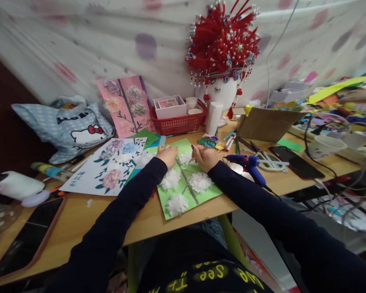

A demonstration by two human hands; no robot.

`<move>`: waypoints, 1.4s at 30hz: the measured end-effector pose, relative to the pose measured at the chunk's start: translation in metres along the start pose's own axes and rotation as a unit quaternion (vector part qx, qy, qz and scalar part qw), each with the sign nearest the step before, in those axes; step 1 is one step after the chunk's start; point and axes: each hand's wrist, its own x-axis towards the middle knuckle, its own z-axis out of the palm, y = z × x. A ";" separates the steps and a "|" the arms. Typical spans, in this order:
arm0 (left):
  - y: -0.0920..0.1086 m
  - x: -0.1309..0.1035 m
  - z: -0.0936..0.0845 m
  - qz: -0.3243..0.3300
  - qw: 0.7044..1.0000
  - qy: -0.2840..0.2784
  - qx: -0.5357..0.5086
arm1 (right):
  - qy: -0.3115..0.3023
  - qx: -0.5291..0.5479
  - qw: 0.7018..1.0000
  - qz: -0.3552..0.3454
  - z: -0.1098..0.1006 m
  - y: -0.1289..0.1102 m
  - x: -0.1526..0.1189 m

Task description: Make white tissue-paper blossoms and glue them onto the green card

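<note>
Wooden desk [79, 219], spotted backdrop [110, 44]; left grip [168, 156] unclear on card [165, 202], right grip [205, 158] around stick [204, 149]

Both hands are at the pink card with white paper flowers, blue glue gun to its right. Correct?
Wrong colour: the head view shows a green card. The left hand, right hand, white paper flowers and blue glue gun are as you say.

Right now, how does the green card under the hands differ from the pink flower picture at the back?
The green card lies flat on the table, with the left hand and right hand over its far part; the pink picture stands propped up. The green card's flowers are white, while the pink picture's come in several tints. Both show ruffled blooms around a dark branch.
</note>
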 end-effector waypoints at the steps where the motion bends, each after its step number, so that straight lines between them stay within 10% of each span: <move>1: 0.000 0.000 0.001 -0.001 1.000 -0.008 -0.002 | -0.006 -0.006 1.000 -0.001 0.000 0.000 0.000; 16: 0.002 -0.002 -0.003 -0.003 0.999 -0.036 -0.018 | -0.036 0.000 0.999 0.008 0.005 -0.003 0.003; 24: -0.001 0.000 0.001 -0.004 0.999 -0.009 -0.049 | 0.126 0.220 0.955 0.153 0.004 0.005 0.005; 33: -0.065 -0.015 -0.070 -0.012 0.983 0.099 -0.152 | 0.166 0.262 0.938 0.158 0.006 0.005 0.005; 42: -0.097 -0.030 -0.082 0.008 0.987 -0.037 -0.153 | 0.176 0.283 0.930 0.156 0.007 0.009 0.006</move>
